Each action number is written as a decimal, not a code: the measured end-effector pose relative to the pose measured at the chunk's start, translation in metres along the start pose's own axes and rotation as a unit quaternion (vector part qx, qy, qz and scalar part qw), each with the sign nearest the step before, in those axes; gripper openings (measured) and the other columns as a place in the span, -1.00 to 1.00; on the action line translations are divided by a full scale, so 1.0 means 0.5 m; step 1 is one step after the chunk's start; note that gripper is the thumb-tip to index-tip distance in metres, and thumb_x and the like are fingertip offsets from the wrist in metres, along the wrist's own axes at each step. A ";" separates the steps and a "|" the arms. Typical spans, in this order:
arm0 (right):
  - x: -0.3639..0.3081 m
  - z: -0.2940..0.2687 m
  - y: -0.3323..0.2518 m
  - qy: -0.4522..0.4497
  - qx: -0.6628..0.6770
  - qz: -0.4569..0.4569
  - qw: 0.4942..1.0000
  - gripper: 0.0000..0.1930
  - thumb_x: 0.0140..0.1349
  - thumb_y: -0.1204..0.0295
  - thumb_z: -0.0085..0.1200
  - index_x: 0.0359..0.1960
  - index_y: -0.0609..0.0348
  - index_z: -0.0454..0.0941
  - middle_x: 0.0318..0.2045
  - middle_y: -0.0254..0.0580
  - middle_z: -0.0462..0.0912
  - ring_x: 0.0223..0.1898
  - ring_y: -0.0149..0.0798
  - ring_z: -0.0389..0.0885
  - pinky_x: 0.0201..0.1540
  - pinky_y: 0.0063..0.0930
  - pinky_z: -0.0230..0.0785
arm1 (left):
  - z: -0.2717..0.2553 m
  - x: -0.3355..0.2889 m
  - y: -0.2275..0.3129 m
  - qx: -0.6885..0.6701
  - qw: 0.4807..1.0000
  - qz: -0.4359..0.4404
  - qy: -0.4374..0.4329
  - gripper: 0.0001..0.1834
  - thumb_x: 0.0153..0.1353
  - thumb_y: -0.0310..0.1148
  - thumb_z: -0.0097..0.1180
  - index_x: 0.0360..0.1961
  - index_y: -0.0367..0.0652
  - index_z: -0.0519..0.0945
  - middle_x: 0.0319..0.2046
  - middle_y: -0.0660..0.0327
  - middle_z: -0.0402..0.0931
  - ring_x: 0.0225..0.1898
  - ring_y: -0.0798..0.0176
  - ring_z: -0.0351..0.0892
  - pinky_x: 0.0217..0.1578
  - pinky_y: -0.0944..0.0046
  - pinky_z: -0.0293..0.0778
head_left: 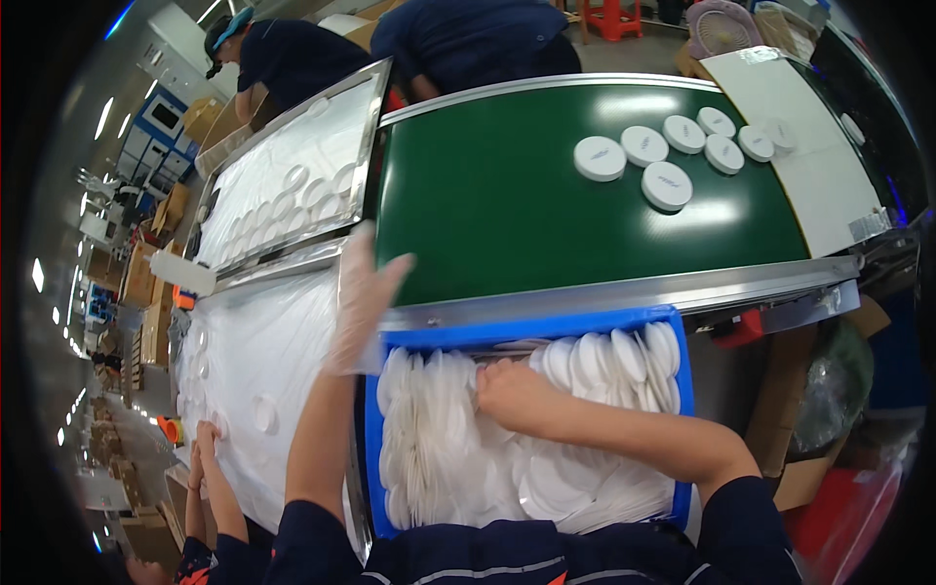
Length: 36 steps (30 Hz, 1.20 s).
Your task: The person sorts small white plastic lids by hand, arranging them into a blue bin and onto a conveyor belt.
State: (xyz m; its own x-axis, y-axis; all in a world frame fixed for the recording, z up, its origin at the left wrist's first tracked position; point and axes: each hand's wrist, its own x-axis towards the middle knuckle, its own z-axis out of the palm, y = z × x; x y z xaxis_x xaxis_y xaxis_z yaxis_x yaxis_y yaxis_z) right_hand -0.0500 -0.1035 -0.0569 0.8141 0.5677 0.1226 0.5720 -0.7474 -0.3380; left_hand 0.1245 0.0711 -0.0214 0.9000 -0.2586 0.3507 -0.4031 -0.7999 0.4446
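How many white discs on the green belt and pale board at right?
8 discs: four in back row on the belt, two before them, one straddling the board's edge, one blurred on the board.

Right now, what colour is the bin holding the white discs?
Blue bin, shown best in the head view.

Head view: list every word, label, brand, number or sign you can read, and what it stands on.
Nothing can be read.
White caps on the green belt: bluish print, too small.
Pale sticker on the cream board: marks too small.
White discs in the blue bin: no print made out.
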 end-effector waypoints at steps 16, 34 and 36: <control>-0.031 -0.253 0.178 0.515 0.434 0.302 0.675 -0.93 0.02 0.62 0.02 -0.57 0.30 0.41 -0.68 -0.30 0.47 -0.67 -0.52 0.38 -0.61 -0.61 0.23 | 0.094 0.099 0.324 -0.641 0.676 -0.201 -0.303 -0.50 0.33 -0.09 -0.44 0.00 -0.31 0.31 -0.09 0.04 0.40 -0.03 0.10 0.42 -0.06 0.08 0.40; -0.016 -0.062 -0.002 0.059 0.113 0.017 0.992 -0.82 -0.08 0.39 0.14 -0.53 0.23 0.43 -0.47 -0.06 0.50 -0.42 -0.01 0.48 -0.36 -0.22 0.34 | -0.257 -0.204 -0.220 -0.391 0.782 -0.460 0.157 -0.52 0.02 -0.15 0.16 -0.08 -0.24 0.46 -0.17 0.23 0.46 -0.19 0.33 0.46 -0.28 0.32 0.44; -0.011 -0.064 -0.028 -0.114 0.158 -0.038 0.980 -0.75 -0.11 0.35 0.16 -0.48 0.26 0.43 -0.36 -0.03 0.48 -0.28 -0.01 0.46 -0.22 -0.23 0.34 | -0.253 -0.244 -0.258 -0.446 0.751 -0.455 0.175 -0.51 0.03 -0.15 0.16 -0.07 -0.22 0.44 -0.15 0.24 0.44 -0.16 0.32 0.45 -0.24 0.28 0.44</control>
State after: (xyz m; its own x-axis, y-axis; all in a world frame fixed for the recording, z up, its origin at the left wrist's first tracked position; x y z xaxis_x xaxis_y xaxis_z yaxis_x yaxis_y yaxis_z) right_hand -0.0595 -0.1073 -0.0229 0.7055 0.7075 -0.0412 0.5418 -0.5760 -0.6121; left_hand 0.0459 0.2744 -0.0171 0.8341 0.4583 -0.3071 0.2613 0.1621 0.9516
